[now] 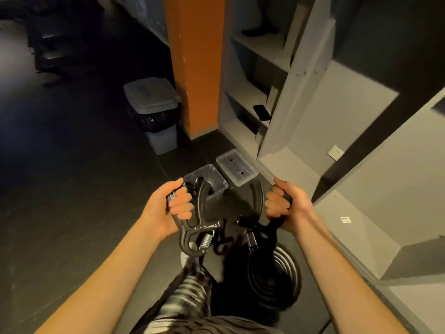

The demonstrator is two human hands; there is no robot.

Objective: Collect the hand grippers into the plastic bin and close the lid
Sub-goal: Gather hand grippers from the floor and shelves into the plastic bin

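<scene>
My left hand grips one handle of a black hand gripper with a silver spring, held above the floor. My right hand grips one handle of a second black hand gripper, whose spring hangs below. Just beyond my hands, a clear plastic bin stands open on the dark floor, and something dark lies inside it. Its clear lid lies flat on the floor to the right of the bin.
A grey trash can with a black liner stands by an orange pillar. Grey shelves rise on the right, with a dark phone on one. A black coiled cable lies on the floor near my legs.
</scene>
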